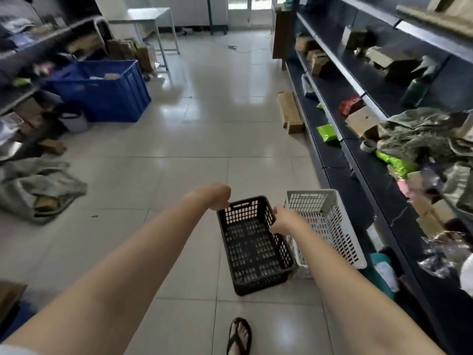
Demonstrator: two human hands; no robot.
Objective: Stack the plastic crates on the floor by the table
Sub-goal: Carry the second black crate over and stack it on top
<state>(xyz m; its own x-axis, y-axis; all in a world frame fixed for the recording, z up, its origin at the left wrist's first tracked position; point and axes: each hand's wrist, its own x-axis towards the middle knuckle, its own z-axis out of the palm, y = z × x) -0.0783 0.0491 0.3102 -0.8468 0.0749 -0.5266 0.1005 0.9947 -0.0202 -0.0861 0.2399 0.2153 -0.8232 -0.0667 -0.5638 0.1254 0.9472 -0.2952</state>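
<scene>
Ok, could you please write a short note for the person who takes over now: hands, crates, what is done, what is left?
Left hand grips the rim of the black crate at its far left corner. Right hand grips its right rim.
The black crate is just left of the white crate, by the dark shelving.
Done: both crates are side by side, not stacked.
Left: put one crate inside the other.
</scene>
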